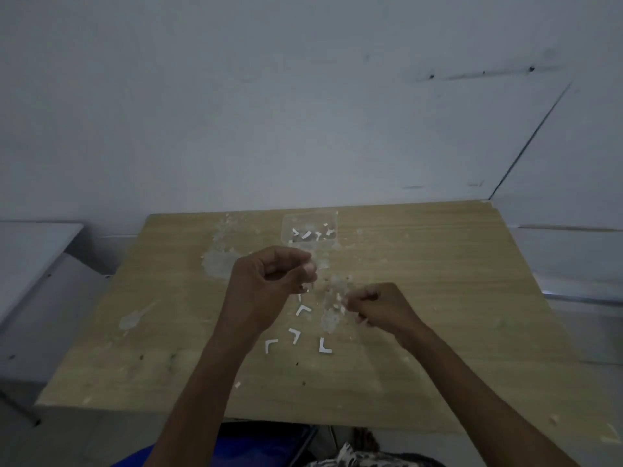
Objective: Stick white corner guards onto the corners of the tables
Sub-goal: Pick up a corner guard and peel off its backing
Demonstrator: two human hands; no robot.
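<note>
My left hand (269,281) is raised over the middle of the wooden table (438,298) with its fingers curled round a small white corner guard (305,290). Only a sliver of the guard shows below the fingers. To the right and slightly nearer, my right hand (377,308) is curled and pinches a tiny white scrap (344,302) at its fingertips. Several loose white L-shaped corner guards (302,310) lie on the table just below my hands. More guards sit in a clear plastic packet (308,230) near the table's far edge.
Pale glue or paper residue (219,264) is smeared across the table's middle. The table stands against a grey wall (303,112). A second grey table (30,251) is at the left. Blue and patterned cloth shows under the near edge.
</note>
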